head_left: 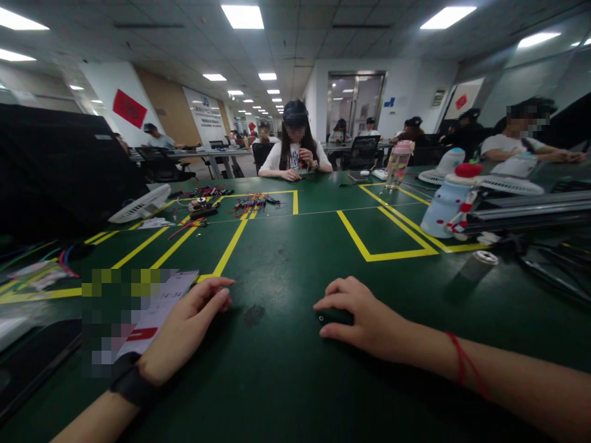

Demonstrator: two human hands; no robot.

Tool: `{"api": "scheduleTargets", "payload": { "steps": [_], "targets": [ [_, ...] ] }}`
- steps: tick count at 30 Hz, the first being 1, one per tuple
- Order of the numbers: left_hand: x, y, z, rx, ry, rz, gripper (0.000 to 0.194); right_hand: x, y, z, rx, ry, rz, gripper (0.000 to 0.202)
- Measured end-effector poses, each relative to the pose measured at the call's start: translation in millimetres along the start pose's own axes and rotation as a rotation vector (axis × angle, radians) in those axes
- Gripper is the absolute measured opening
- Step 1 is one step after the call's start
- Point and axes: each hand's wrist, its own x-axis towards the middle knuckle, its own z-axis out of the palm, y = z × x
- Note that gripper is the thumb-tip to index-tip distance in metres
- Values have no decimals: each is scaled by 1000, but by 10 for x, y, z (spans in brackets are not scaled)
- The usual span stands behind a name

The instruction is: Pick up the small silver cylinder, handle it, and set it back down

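Note:
My right hand point(364, 317) lies on the green table point(277, 357), its fingers curled round a small dark object point(336, 316) with a light ring mark at its near end. Its kind I cannot make out, and my palm hides the rest. On the left, my left hand point(191, 320) rests at the table with loosely bent fingers apart and nothing between them. Beside and partly under it is a flat, light, screen-like thing point(166, 307) with digits and a red block, largely masked by pixelation. A black band is on my left wrist, a red string on my right.
A bundle of coloured wires point(256, 203) lies farther back. At right stand a metal cylinder point(480, 266), a blue bottle with a red lid point(443, 206) and a clear pink-topped bottle point(399, 165). Yellow tape lines mark the table. A person point(295, 147) sits opposite.

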Motion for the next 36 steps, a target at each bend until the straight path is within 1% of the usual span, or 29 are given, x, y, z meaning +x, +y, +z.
{"api": "scheduleTargets", "payload": {
  "steps": [1,2,3,4,6,8,9,10,11,13,14,16,18,20,23,25,27,29,32,34,36],
  "targets": [
    [-4,10,1,8,-2,-4,32,52,-36,27,12,-9,-14,31],
    [-7,20,0,14,-3,-7,33,71,-40,5,23,-3,-14,27],
    [-10,28,0,19,-6,-10,33,56,-13,-65,31,29,4,27],
    [-12,34,-2,22,-12,-15,34,11,40,-182,29,89,39,28],
    [-13,36,-4,27,-23,-23,35,-164,223,-524,-54,292,151,31],
    [-10,24,-7,31,-26,-25,36,-428,493,-940,-247,512,305,34],
    [-6,14,-8,37,-29,-25,36,-581,653,-1145,-354,572,403,36],
    [0,3,-9,42,-32,-24,36,-739,824,-1334,-442,589,507,37],
    [6,-10,-10,47,-40,-23,36,-896,997,-1497,-491,565,629,39],
    [18,-34,-14,55,-54,-25,36,-1171,1313,-1728,-504,458,803,42],
    [22,-44,-16,59,-60,-25,36,-1275,1438,-1794,-487,409,854,43],
    [27,-59,-20,61,-64,-30,36,-1403,1591,-1849,-443,359,888,44],
    [26,-62,-24,65,-61,-39,36,-1435,1614,-1845,-392,359,886,43],
    [24,-55,-28,69,-57,-44,36,-1414,1549,-1828,-337,371,899,42],
    [23,-41,-29,71,-54,-35,36,-1378,1413,-1814,-283,397,955,40],
    [25,-39,-29,76,-56,-28,36,-1372,1355,-1806,-251,383,971,41],
    [25,-44,-30,83,-57,-23,35,-1374,1332,-1797,-206,370,958,44],
    [24,-49,-30,86,-53,-22,35,-1375,1332,-1790,-168,394,944,48],
    [19,-49,-30,90,-52,-23,35,-1365,1336,-1789,-202,459,1012,53],
    [18,-49,-31,90,-55,-23,35,-1355,1328,-1789,-239,456,1061,51],
    [18,-54,-33,91,-58,-27,35,-1348,1312,-1786,-233,435,1055,48]
  ]
}}
